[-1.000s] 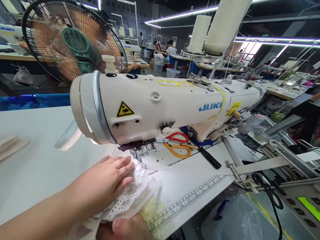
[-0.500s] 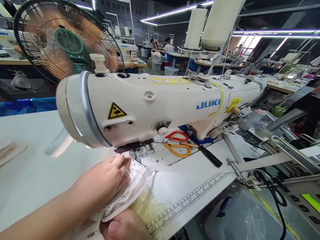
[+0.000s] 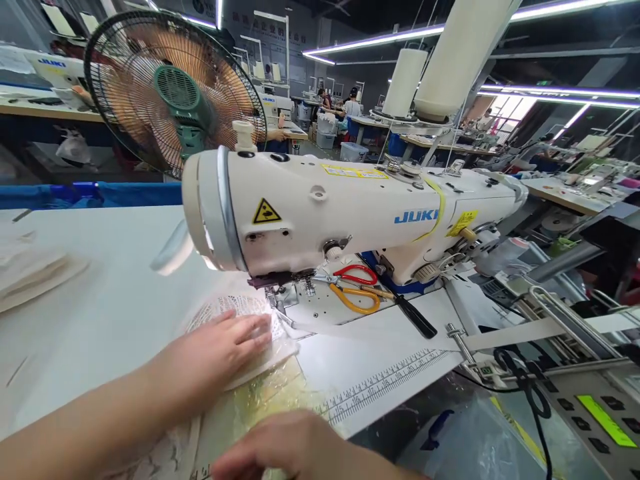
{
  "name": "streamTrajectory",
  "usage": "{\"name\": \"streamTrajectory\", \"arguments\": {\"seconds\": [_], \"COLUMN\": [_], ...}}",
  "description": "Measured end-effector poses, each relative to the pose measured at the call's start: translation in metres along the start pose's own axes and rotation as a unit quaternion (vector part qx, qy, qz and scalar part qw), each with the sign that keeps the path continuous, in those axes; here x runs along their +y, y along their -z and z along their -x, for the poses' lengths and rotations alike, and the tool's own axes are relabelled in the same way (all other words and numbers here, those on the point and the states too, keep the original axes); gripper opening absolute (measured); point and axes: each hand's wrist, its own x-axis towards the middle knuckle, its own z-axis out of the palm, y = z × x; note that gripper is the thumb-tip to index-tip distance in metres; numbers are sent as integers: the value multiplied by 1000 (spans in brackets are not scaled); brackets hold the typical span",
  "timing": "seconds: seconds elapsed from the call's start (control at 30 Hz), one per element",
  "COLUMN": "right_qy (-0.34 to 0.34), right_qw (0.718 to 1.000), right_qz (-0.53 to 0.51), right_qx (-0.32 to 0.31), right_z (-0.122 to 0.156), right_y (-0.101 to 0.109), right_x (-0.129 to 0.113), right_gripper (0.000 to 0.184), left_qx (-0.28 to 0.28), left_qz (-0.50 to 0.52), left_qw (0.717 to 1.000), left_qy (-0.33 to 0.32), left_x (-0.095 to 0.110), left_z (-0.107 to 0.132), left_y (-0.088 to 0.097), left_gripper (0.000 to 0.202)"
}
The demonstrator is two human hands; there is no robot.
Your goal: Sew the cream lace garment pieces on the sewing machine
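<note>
My left hand [image 3: 220,350] lies flat, fingers stretched out, on a piece of white lace fabric [image 3: 227,310] just in front of the presser foot [image 3: 274,300] of a white JUKI sewing machine [image 3: 350,213]. My right hand [image 3: 295,447] is at the bottom edge, above the table's front edge and a yellowed patch of tape [image 3: 260,400]. It shows from the back, slightly blurred, with its fingers curled under and out of sight. Nothing shows in it.
Red and orange-handled scissors [image 3: 357,290] and a black-handled tool [image 3: 413,317] lie on the machine bed. A printed ruler [image 3: 385,383] runs along the table edge. A fan [image 3: 170,93] stands behind; a fabric stack [image 3: 35,273] at left; a control panel [image 3: 595,413] at right. Thread cones [image 3: 450,60] rise above.
The lace was bunched under my left hand; it now lies spread flat with the hand pressing it. My right hand has let go of the lace's lower edge and slid right.
</note>
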Motion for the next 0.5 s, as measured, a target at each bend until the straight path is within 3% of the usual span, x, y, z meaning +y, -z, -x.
{"name": "streamTrajectory", "arguments": {"seconds": [0.03, 0.1, 0.17, 0.27, 0.33, 0.5], "right_qy": [74, 118, 80, 0, -7, -2], "right_qw": [985, 912, 837, 763, 746, 739], "right_qz": [147, 379, 533, 646, 666, 673], "right_qx": [45, 99, 88, 20, -4, -9], "right_z": [5, 6, 0, -7, -7, -3], "right_y": [14, 41, 61, 77, 81, 80], "right_x": [-7, -18, -23, -23, -20, -19], "right_gripper": [37, 33, 33, 30, 29, 36], "left_qx": [37, 154, 250, 287, 280, 230], "left_qz": [11, 12, -15, -31, -9, 59], "left_qw": [999, 988, 968, 957, 960, 971], "left_qy": [-12, -10, -2, 6, 6, -13], "left_x": [11, 33, 51, 62, 61, 43], "left_z": [4, 10, 13, 16, 16, 15], "left_y": [-8, -24, -35, -42, -40, -31], "left_gripper": [48, 45, 42, 38, 39, 49]}}
